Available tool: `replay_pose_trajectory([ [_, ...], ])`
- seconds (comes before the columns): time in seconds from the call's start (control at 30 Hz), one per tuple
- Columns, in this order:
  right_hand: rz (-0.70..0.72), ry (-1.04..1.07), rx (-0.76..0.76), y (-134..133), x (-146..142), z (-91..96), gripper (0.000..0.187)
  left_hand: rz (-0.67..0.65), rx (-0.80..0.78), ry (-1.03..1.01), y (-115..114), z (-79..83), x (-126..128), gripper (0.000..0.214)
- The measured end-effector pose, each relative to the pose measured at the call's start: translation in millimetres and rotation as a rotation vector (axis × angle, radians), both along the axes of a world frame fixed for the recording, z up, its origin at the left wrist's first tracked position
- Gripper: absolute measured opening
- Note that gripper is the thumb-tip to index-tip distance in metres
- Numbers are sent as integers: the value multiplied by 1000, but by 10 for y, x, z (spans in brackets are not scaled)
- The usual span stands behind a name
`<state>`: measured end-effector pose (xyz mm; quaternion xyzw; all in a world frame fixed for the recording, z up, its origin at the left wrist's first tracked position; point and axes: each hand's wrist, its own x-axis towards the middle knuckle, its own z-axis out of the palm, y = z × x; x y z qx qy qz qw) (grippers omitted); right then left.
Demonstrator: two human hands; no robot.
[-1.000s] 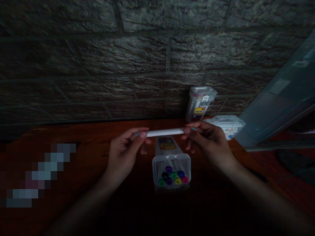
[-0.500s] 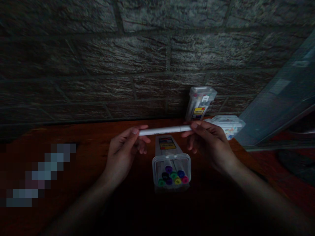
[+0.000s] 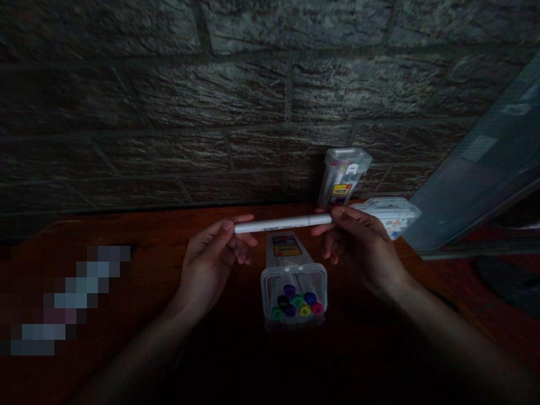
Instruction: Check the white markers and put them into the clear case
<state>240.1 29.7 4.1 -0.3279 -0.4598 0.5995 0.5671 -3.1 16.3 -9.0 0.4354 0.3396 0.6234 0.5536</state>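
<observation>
A white marker (image 3: 282,224) is held almost level above the table, its right end slightly higher. The thumb and fingers of my left hand (image 3: 211,256) pinch its left end. My right hand (image 3: 365,244) grips the other end between thumb and forefinger, past a thin seam around the barrel. Just below the marker, a clear plastic case (image 3: 264,281) lies with its near end uncovered. Several markers (image 3: 297,300) inside it show round ends in purple, black, green, blue, yellow and pink.
Against the dark brick wall (image 3: 248,90) stands another clear marker case (image 3: 343,174) with a yellow label. A clear plastic box (image 3: 392,214) sits behind my right hand, near the right edge of the wooden table (image 3: 126,230). A blurred-out item lies at the left.
My hands have drawn very slightly apart, and a little more of the marker shows between them. The cases have stayed where they were.
</observation>
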Motion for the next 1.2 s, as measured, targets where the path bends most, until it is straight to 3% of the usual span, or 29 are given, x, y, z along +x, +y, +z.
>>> replay_pose_trajectory([
  [0.57, -70, -71, 37, 10, -10, -25, 25, 27, -14, 40, -5, 16, 23, 25],
  [0.97, -75, -99, 80, 15, -13, -50, 17, 91, 63, 270, 39, -94, 9, 19],
  [1.2, -72, -149, 90, 17, -32, -87, 22, 145, 58, 393, -3, -72, 37, 20],
])
